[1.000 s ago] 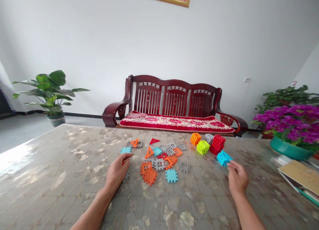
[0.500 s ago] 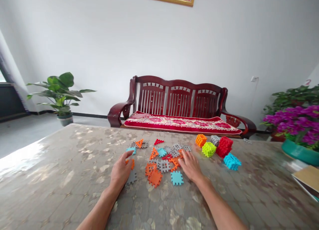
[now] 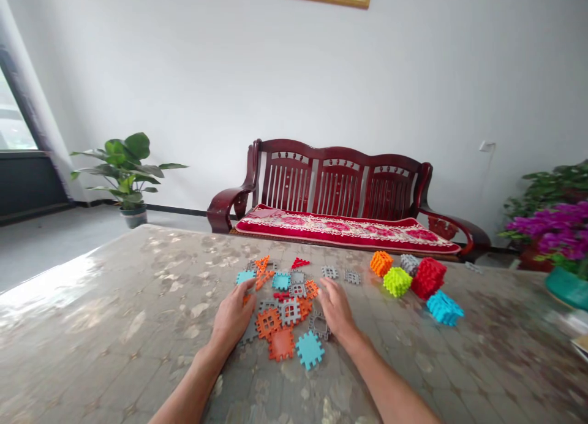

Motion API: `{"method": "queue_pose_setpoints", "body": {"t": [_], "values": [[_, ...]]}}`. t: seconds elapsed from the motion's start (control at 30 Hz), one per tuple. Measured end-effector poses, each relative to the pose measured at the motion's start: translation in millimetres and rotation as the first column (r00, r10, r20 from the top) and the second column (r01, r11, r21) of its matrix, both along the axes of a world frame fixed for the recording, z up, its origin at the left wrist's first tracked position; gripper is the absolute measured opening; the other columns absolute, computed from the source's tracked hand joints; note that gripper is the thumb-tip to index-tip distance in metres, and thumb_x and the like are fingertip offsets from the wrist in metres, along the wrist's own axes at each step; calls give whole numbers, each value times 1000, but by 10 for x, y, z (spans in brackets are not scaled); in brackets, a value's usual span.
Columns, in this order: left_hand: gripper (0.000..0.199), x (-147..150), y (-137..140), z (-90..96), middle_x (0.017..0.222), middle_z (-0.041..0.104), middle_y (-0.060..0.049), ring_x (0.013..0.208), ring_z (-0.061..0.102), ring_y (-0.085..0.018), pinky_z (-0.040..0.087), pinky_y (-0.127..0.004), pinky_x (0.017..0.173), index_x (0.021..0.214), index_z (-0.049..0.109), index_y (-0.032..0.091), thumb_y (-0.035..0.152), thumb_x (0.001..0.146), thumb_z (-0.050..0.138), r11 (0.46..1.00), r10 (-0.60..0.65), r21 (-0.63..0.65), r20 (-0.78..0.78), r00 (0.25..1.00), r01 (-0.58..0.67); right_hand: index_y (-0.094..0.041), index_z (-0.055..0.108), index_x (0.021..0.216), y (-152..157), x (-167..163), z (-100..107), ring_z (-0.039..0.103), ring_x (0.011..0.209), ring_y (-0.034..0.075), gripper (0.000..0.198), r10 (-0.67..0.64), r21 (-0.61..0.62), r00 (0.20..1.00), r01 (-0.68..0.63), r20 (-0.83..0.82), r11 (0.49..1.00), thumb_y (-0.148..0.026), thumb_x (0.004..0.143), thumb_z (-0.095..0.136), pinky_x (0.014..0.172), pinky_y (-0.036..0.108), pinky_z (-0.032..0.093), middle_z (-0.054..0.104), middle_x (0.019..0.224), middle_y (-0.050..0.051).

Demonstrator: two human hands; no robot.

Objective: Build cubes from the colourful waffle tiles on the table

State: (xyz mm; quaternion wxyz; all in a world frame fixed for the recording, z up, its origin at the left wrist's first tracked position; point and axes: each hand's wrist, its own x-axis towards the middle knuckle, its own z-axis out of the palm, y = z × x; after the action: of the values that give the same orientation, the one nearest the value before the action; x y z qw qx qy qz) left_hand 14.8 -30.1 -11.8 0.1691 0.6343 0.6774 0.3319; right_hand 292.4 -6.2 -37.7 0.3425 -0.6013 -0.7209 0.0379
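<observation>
Between my hands lies a loose heap of toothed plastic building tiles. My left hand [image 3: 234, 315] rests at its left side with fingers curved and apart, partly over an orange tile and a grey tile [image 3: 250, 332]. My right hand [image 3: 336, 307] is at the right side, open, its fingers by a small orange tile [image 3: 312, 288] and a grey frame tile [image 3: 318, 325]. Nearest me are a turquoise square tile [image 3: 310, 350] and a solid orange square tile [image 3: 281, 343]. An orange window tile [image 3: 268, 323] lies just behind. Neither hand has lifted anything.
Right of the tiles sit assembled cubes: orange [image 3: 381, 263], lime [image 3: 397, 282], grey [image 3: 410, 264], red [image 3: 429, 277] and blue [image 3: 445, 307]. A wooden bench [image 3: 340, 185] stands behind the table [image 3: 138, 326]. Purple flowers [image 3: 563, 228] in a teal pot are at right.
The tiles between my hands are gathered closer together, and several have shifted or turned. My right hand has drawn in towards my left. The camera view has turned slightly left.
</observation>
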Motion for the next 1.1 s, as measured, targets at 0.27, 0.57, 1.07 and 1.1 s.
{"method": "queue_pose_setpoints", "body": {"t": [0.27,0.57,1.07,1.1], "values": [[41,10,-9,11,127,67,-5,116,62,-23,45,-35,100,123,61,24,28,86,45,1000,5,-6,-49,999,-5,-13,56,133,337,983,133,48,129,29,47,-245,44,904,246,351,968,-27,88,51,110,43,31,57,136,17],[33,-6,-1,-4,121,70,-4,114,62,-22,44,-35,100,113,66,26,30,86,46,999,-37,5,-75,997,37,-19,72,92,357,961,214,61,96,24,39,-284,76,849,280,446,957,-37,99,38,90,35,39,71,93,12],[34,-7,1,5,119,71,-3,114,62,-22,44,-35,101,112,67,27,33,86,46,999,-39,-3,-95,995,39,-18,64,121,458,1148,85,59,109,24,40,-320,84,945,314,67,946,-20,86,45,94,34,43,67,116,10],[34,-5,-1,11,119,71,-3,114,62,-22,44,-35,101,112,68,27,34,86,47,999,-40,-1,-93,995,40,-20,68,114,449,1139,99,59,109,23,37,-271,89,958,263,92,961,-19,86,45,96,34,42,68,115,9]]}}
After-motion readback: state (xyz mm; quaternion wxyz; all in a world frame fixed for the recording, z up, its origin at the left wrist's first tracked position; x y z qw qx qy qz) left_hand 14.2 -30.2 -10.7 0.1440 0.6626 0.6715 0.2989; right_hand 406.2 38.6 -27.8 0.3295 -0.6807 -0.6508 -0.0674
